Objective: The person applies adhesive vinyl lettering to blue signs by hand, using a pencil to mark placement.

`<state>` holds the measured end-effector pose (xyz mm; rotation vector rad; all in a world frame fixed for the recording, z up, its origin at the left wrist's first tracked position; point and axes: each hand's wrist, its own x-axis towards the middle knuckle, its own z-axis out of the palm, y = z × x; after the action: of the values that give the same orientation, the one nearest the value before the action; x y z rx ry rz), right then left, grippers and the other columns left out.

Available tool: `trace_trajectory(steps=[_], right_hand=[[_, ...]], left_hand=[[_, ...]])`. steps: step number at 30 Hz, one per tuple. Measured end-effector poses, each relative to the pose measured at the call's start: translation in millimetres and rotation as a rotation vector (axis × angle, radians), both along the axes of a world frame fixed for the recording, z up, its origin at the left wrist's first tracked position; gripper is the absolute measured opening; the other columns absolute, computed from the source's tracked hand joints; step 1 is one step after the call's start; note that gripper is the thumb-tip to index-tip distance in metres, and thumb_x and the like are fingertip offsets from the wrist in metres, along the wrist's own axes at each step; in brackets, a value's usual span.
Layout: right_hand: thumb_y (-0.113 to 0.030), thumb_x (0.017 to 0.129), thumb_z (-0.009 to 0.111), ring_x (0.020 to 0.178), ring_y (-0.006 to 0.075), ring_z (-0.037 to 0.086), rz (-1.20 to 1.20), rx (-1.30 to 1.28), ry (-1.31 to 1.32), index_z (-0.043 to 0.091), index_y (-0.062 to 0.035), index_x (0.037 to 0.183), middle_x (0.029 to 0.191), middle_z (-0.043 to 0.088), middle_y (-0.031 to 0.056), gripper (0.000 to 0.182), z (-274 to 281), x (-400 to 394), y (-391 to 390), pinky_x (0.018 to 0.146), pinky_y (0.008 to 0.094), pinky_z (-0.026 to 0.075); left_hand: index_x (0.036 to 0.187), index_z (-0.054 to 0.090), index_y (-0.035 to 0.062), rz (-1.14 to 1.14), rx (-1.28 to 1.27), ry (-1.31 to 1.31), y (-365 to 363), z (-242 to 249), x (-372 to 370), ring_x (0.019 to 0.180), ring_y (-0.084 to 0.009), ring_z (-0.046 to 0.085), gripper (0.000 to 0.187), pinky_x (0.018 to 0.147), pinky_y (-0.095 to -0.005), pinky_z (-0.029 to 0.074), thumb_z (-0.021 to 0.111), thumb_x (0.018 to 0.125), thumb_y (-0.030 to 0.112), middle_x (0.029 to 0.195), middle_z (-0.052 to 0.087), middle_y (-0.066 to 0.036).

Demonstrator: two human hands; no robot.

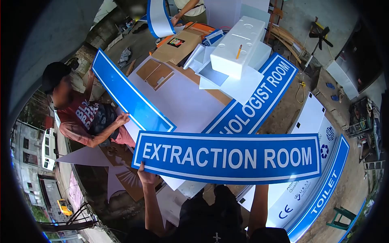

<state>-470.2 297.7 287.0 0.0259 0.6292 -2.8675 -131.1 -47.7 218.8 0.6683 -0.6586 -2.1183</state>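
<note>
A long blue sign (227, 157) lettered "EXTRACTION ROOM" with a white border is held up in front of me, nearly level. My left hand (146, 175) grips its lower left edge, thumb on the front and the other fingers hidden behind. My right forearm (258, 206) reaches up to the sign's lower edge toward the right; the hand is concealed behind the panel, so its fingers do not show. Just beyond lies another blue sign (259, 95) reading "...HOLOGIST ROOM", partly covered by the front sign and white sheets.
At left, a person (81, 107) holds a blank blue sign (131, 91). Another person's arm (186, 9) is at the back. A white foam box (233, 50) with a pencil (239, 51), brown boards (154, 74) and a cardboard piece (178, 42) lie ahead. A "TOILET" sign (324, 194) is at right.
</note>
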Motion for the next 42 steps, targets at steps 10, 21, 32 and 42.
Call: trace_trajectory(steps=[10, 21, 32, 42], right_hand=[[-0.063, 0.092, 0.049, 0.122, 0.0387, 0.055, -0.011, -0.169, 0.13, 0.039, -0.0028, 0.144, 0.145, 0.045, 0.0218, 0.081, -63, -28, 36, 0.087, 0.0552, 0.055], [-0.054, 0.095, 0.05, 0.108, 0.0372, 0.064, 0.061, -0.059, -0.075, 0.043, -0.0017, 0.141, 0.13, 0.059, 0.0218, 0.07, -74, -122, 55, 0.087, 0.051, 0.056], [-0.047, 0.096, 0.054, 0.11, 0.0398, 0.061, -0.025, 0.363, -0.283, 0.041, 0.0019, 0.142, 0.133, 0.054, 0.0251, 0.068, -111, -274, -9, 0.095, 0.0512, 0.05], [-0.027, 0.078, 0.077, 0.071, 0.0323, 0.071, -0.633, 1.449, -0.136, 0.074, 0.0048, 0.097, 0.081, 0.072, 0.0217, 0.037, -136, -305, -54, 0.071, 0.0403, 0.054]], left_hand=[[0.143, 0.039, 0.0033, 0.066, 0.246, -0.024, 163, 7, -1, 0.132, -0.0361, 0.045, 0.06, 0.109, -0.0544, 0.037, 0.065, 0.092, 0.02, 0.144, 0.047, -0.015], [0.155, 0.018, 0.0195, -0.141, 0.185, -0.12, 167, 9, 44, 0.129, -0.0367, 0.048, 0.096, 0.099, -0.0545, 0.046, 0.052, 0.083, 0.074, 0.147, 0.041, -0.02], [0.143, 0.023, 0.015, -0.357, -0.022, -0.4, 158, 20, -104, 0.131, -0.0432, 0.038, 0.051, 0.103, -0.0701, 0.029, 0.047, 0.099, 0.006, 0.143, 0.038, -0.025], [0.138, 0.032, 0.0076, -0.215, -0.024, -0.656, 144, -11, -126, 0.128, -0.0442, 0.043, 0.045, 0.104, -0.0695, 0.028, 0.049, 0.097, 0.007, 0.132, 0.049, -0.026]])
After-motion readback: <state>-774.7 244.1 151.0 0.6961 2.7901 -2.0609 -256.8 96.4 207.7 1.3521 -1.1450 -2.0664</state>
